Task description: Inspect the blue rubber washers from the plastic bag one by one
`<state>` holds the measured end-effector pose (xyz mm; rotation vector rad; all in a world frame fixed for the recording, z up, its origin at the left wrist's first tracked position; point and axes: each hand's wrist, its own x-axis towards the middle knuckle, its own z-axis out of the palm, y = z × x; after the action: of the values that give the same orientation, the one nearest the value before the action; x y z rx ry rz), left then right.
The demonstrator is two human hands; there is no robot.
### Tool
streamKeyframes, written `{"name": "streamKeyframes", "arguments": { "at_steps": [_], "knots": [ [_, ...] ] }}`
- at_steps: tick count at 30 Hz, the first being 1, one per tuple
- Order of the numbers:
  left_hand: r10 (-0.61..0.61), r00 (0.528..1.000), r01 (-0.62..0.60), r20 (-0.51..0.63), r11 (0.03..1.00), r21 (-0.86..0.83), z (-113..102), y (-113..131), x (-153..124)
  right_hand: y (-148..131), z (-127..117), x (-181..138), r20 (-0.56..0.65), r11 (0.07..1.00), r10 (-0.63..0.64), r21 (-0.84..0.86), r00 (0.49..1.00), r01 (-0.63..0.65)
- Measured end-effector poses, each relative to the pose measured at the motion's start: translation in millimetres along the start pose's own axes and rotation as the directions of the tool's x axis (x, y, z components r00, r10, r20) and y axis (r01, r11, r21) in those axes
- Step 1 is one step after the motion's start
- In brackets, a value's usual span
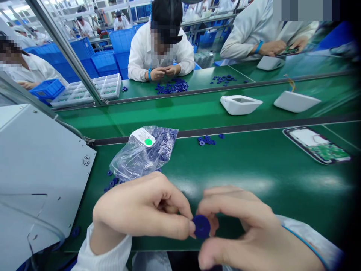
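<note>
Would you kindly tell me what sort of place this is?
Most likely a factory assembly line for small electronics: a long green bench, co-workers in white coats handling blue rings, white device housings and stacked blue crates. The left hand and right hand pinch one blue ring.

A: What's on the green bench [254, 169], near strip?
B: Clear bag of blue washers [143, 152], loose washers [111, 182] at its left corner, small washer cluster [207, 140] to its right. PCB tray [317, 145] far right.
A: Mid strip?
B: White housing [240, 104], 2nd housing [296, 101] beside it, apart.
A: Far strip?
B: Washer pile [172, 86], compartment trays [84, 92] on the left.
</note>
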<state>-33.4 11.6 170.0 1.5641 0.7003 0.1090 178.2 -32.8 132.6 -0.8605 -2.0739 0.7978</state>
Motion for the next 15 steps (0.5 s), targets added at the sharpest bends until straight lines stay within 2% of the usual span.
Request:
{"name": "streamKeyframes", "arguments": {
  "at_steps": [3,7,10,15],
  "knots": [
    [0.002,0.998,0.000,-0.056,0.999,0.045,0.9,-1.1,1.1,2.5,1.7,0.1,0.081,0.999,0.047,-0.012,0.996,-0.047],
    [-0.041,0.998,0.044,-0.037,0.997,0.066,-0.9,-1.1,2.8,3.6,0.4,-1.7,0.217,0.986,0.156,0.020,0.964,-0.165],
    [-0.054,0.998,0.055,-0.015,0.997,0.058,-2.7,-0.2,4.6,1.6,-6.0,-1.0,0.341,0.954,0.232,0.104,0.911,-0.281],
    [-0.006,0.999,0.004,0.054,0.999,0.033,-4.0,1.8,7.1,2.3,-17.0,-0.6,0.517,0.835,0.253,0.310,0.818,-0.455]
  ]
}}
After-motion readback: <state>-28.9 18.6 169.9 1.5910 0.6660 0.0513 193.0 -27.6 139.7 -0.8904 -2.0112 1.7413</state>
